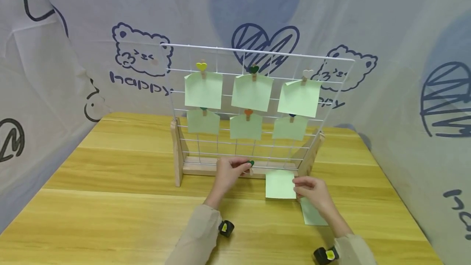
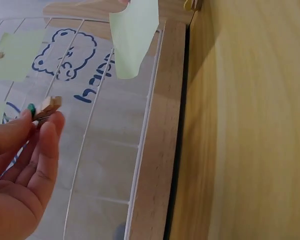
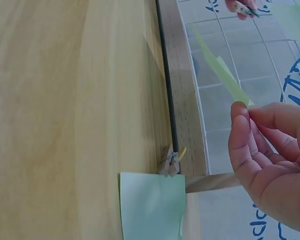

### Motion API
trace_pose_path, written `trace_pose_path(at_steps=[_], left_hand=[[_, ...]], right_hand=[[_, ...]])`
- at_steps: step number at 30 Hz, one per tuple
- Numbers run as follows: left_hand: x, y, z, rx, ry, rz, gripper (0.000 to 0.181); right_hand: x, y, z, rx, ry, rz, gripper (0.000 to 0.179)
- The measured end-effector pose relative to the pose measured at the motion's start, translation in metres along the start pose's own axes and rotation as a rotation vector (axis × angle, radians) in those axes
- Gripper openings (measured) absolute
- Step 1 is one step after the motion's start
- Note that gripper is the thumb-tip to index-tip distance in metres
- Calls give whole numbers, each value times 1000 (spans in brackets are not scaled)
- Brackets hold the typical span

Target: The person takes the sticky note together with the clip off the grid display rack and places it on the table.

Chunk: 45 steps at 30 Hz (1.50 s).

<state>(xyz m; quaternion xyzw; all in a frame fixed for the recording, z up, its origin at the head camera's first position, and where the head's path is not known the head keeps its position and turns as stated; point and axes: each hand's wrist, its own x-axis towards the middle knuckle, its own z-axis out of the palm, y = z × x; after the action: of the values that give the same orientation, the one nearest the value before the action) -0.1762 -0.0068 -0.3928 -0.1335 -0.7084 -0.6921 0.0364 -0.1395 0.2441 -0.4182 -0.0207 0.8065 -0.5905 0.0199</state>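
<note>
My left hand (image 1: 229,171) pinches a small wooden clothespin (image 2: 50,106) with a green heart on it, between thumb and fingertips, before the lower part of a white wire grid (image 1: 220,48). To its right, my right hand (image 1: 313,191) pinches the right edge of a pale green paper note (image 1: 280,185) between thumb and index finger. The note hangs in front of the grid's wooden base (image 1: 200,168), apart from the clothespin. Higher on the grid, two rows of similar notes (image 1: 203,93) hang from clothespins with coloured hearts, such as a yellow-heart one (image 1: 201,67).
More green notes (image 3: 152,207) lie on the wooden table (image 1: 121,216) under my right forearm. Loose clothespins (image 3: 169,162) lie beside them near the base's right end. Wooden side supports (image 1: 177,154) hold the grid upright. A printed cloth (image 1: 140,3) hangs behind.
</note>
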Motion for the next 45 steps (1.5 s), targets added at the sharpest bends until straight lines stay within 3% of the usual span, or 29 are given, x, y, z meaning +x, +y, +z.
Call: trace_pose_path(at_steps=[4,9,17,25,33,45], left_hand=[[1,-7,5,5,-61,-62,15],[-3,2,14,5,-115,-94,12],[5,-32,29,-32,-149,-222,11],[9,-37,41,-22,-191,-307,7],[12,-38,53,-34,-215,-388,5],[17,-42,68,-24,-260,-451,5]], right_hand=[[-4,2,-5,-15,5,11,25],[-11,7,-9,-13,16,11,25],[-22,10,-19,-23,-10,30,27],[-32,16,-35,-25,-146,1,29],[-42,20,-42,34,-287,78,34],[-51,22,-39,52,-355,126,34]])
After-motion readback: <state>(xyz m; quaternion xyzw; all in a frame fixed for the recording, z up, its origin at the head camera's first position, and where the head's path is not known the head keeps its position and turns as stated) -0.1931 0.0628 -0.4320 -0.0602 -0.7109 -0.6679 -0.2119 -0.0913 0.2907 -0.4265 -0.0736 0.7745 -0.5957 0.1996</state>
